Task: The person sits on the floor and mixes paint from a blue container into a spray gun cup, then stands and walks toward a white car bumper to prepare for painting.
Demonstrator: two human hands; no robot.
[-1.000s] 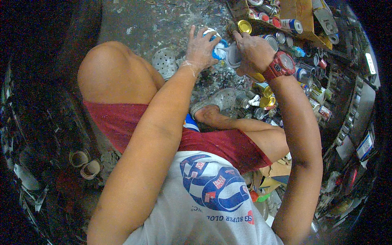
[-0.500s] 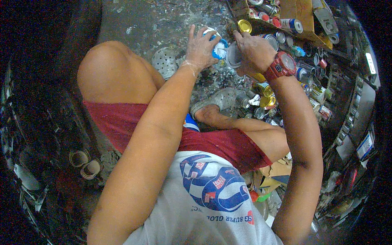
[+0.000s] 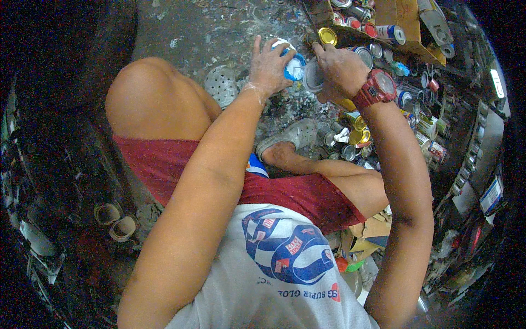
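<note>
"Fingers?"
"Left hand (image 3: 268, 64) curls round a tilted blue tub (image 3: 299, 57); right hand (image 3: 344, 72) grips a plastic cup (image 3: 313, 75) beside its mouth."
"Around?"
"Cans (image 3: 359, 136) and a cardboard box (image 3: 404, 21) crowd the right."

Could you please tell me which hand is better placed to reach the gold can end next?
Probably the right hand: it is nearer the gold can end, though holding a translucent container. The left hand is farther off, gripping a blue-rimmed container.

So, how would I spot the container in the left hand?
From the grey shirt, follow the left arm up to the left hand. The container there has a blue rim and white contents, unlike the greyish cup in the right hand.
</note>
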